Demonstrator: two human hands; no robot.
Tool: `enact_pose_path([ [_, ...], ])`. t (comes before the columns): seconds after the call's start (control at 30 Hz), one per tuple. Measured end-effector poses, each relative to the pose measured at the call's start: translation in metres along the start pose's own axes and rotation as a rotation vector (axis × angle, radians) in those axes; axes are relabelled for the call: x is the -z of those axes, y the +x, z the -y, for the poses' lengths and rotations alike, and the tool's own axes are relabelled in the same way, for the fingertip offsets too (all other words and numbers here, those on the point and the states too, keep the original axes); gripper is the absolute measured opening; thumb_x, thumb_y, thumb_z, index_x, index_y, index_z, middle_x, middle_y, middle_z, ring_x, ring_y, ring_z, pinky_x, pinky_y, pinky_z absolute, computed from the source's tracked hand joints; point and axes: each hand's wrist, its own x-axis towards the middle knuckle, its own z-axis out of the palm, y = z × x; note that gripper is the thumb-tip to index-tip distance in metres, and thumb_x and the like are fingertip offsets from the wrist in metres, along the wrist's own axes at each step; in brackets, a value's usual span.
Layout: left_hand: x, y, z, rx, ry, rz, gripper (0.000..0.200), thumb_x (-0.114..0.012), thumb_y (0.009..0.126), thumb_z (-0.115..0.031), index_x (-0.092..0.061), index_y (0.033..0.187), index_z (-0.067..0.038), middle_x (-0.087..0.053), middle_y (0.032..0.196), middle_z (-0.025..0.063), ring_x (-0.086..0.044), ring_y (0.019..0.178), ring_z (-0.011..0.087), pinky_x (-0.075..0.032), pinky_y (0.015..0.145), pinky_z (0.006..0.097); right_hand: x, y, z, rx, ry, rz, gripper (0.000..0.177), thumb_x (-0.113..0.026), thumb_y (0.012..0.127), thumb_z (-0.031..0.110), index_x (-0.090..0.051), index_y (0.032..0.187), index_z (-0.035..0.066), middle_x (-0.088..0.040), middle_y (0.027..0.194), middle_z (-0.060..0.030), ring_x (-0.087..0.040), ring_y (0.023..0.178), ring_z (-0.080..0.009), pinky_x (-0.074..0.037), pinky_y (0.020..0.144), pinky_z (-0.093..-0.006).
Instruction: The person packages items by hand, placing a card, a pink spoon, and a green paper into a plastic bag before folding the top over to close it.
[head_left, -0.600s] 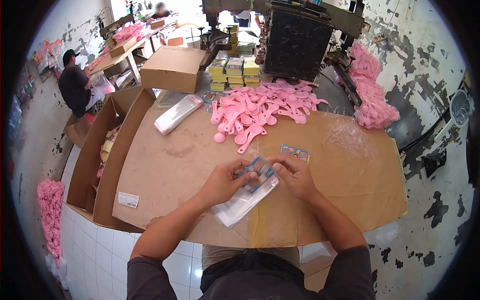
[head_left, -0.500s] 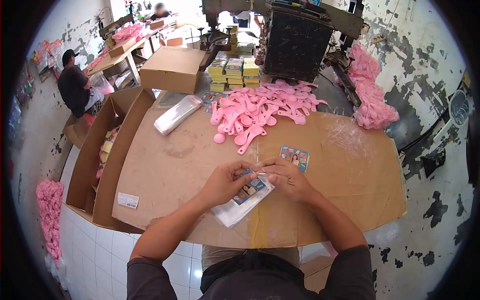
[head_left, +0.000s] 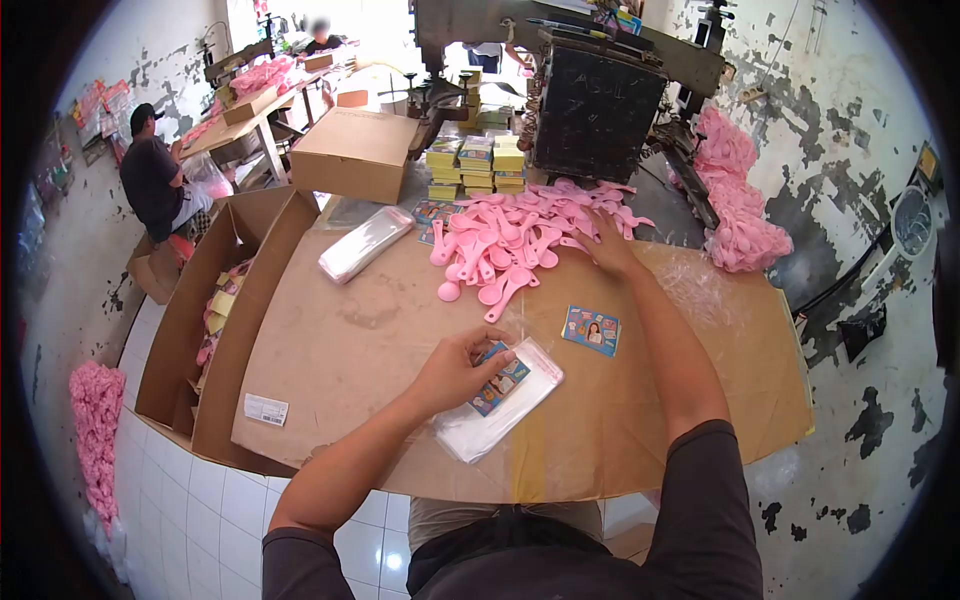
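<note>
Left hand (head_left: 455, 372) has thumb and fingertips pinched shut on the mouth of the clear bag (head_left: 482, 430), which lies flat on the cardboard sheet (head_left: 360, 340) near the front edge with the printed card (head_left: 500, 382) already inside; right hand (head_left: 608, 248) is way out on the far side of the pile of pink spoons (head_left: 500, 250), palm down, and I honestly can't tell if the fingers have closed on one or just rest on top. My guess at what could go sideways: the bag is only held by one pinch, so a tug could let the card slide back out or the thin film crumple shut; the spoons are tangled, so lifting one could drag others off the pile towards the second card (head_left: 591, 330); the long reach could also brush loose spoons away. As for writing: both cards show colourful print and a small portrait, text too small to read; the white sticker (head_left: 264, 409) on the sheet has print I can't make out; there's faint chalk on the black machine (head_left: 597, 110), not legible; the yellow packs (head_left: 478, 160) and brown carton (head_left: 355, 150) show nothing readable either.
</note>
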Motion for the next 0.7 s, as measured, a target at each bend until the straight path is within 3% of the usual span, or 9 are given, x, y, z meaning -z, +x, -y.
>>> enact_pose_path([
  [0.13,0.001,-0.001,0.0,0.003,-0.007,0.005,0.028,-0.069,0.101,-0.014,-0.064,0.124,0.002,-0.074,0.098,0.0049,-0.065,0.085,0.0057,-0.055,0.074,0.0246,-0.01,-0.01,0.011,0.188,0.028,0.021,0.067,-0.065,0.098,0.047,-0.047,0.153,0.014,-0.04,0.158,-0.0216,-0.041,0.145,-0.04,-0.035,0.118,-0.0483],
  [0.27,0.001,0.003,0.009,-0.012,0.091,0.028,0.029,-0.069,0.101,-0.013,-0.064,0.125,0.002,-0.075,0.098,0.006,-0.067,0.088,0.007,-0.056,0.076,0.0259,0.01,-0.062,0.066,0.205,0.066,0.056,0.054,-0.067,0.097,0.034,-0.055,0.143,0.009,-0.049,0.147,-0.0196,-0.047,0.138,-0.039,-0.039,0.114,-0.0467],
  [0.37,-0.001,0.0,0.005,-0.039,0.063,-0.014,0.034,-0.072,0.098,-0.018,-0.066,0.124,0.002,-0.077,0.095,0.0124,-0.069,0.082,0.01,-0.056,0.072,0.0296,0.019,-0.086,0.074,0.258,0.05,0.092,0.055,-0.069,0.095,0.03,-0.054,0.143,0.008,-0.049,0.148,-0.018,-0.047,0.138,-0.0388,-0.039,0.114,-0.0457],
  [0.47,0.0,0.001,0.008,-0.075,0.066,-0.001,0.034,-0.071,0.098,-0.017,-0.065,0.125,0.002,-0.077,0.095,0.0128,-0.069,0.082,0.0104,-0.056,0.071,0.0299,0.035,-0.099,0.087,0.308,0.157,0.172,0.057,-0.072,0.09,0.027,-0.055,0.142,0.007,-0.052,0.144,-0.0176,-0.049,0.135,-0.0388,-0.041,0.112,-0.0456],
  [0.57,0.0,0.0,0.006,-0.042,0.022,0.009,0.031,-0.069,0.1,-0.015,-0.064,0.127,0.001,-0.077,0.095,0.0109,-0.068,0.08,0.0092,-0.055,0.07,0.0288,0.053,-0.109,0.106,0.307,-0.154,-0.062,0.049,-0.075,0.085,0.025,-0.063,0.129,0.006,-0.062,0.129,-0.0175,-0.056,0.125,-0.0369,-0.046,0.104,-0.0458],
  [0.67,0.003,0.002,0.004,-0.036,-0.066,0.036,0.028,-0.066,0.102,-0.012,-0.064,0.127,0.0,-0.076,0.096,0.0077,-0.067,0.078,0.0071,-0.054,0.066,0.0258,0.07,-0.109,0.125,0.016,-0.175,0.221,0.038,-0.078,0.081,0.024,-0.068,0.111,0.004,-0.068,0.109,-0.0161,-0.063,0.11,-0.0335,-0.051,0.091,-0.0456],
  [0.7,0.004,0.0,-0.002,-0.007,-0.074,0.036,0.029,-0.065,0.102,-0.012,-0.063,0.128,0.0,-0.075,0.096,0.0062,-0.066,0.079,0.0059,-0.053,0.066,0.0246,0.068,-0.11,0.125,0.008,-0.128,0.221,0.034,-0.077,0.081,0.022,-0.068,0.107,0.003,-0.068,0.105,-0.0156,-0.064,0.106,-0.0326,-0.052,0.088,-0.0451],
])
